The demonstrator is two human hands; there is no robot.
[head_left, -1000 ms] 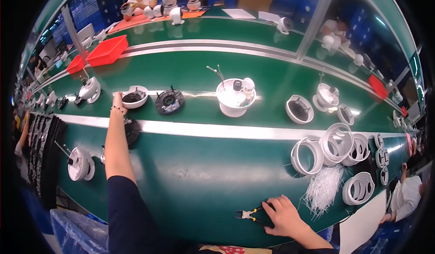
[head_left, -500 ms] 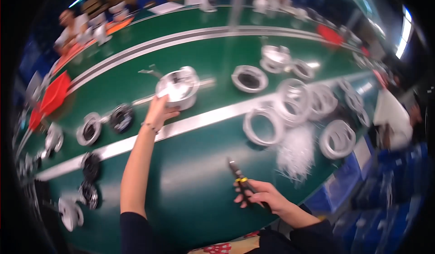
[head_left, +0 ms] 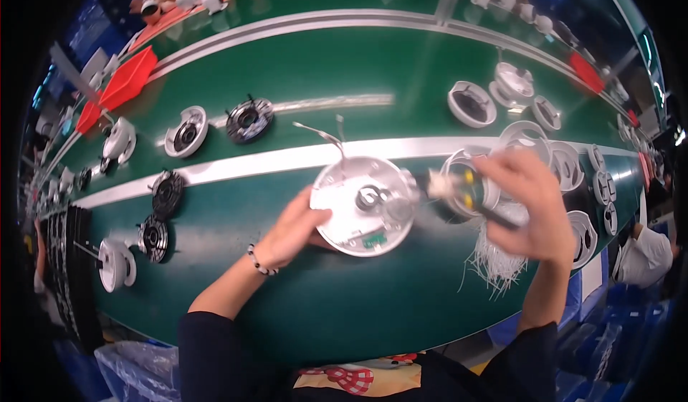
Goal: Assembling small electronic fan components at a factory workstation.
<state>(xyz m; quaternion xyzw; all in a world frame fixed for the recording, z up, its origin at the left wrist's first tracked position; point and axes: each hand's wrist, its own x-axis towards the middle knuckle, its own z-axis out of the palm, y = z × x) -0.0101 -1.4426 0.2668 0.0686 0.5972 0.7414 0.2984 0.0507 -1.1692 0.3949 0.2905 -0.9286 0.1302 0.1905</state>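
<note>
My left hand is closed on the rim of a round white plastic housing. Its open side faces up, showing a dark round part in the middle, a small green circuit board at the lower edge and thin wires sticking out at the top. To the right, my right hand grips a pair of pliers with yellow bands on dark handles. Motion smears their tip, which points toward the housing from a short way off. A bunch of thin white strips lies below that hand.
White rings lie to the right, partly behind my right hand. Black round parts and a white housing stand at the left. Beyond a pale strip is a green belt carrying more housings. Red trays line its far left.
My left hand has brought the white housing from the belt to the near table, turning its inside into view. My right hand has lifted the pliers and moved up and right.
</note>
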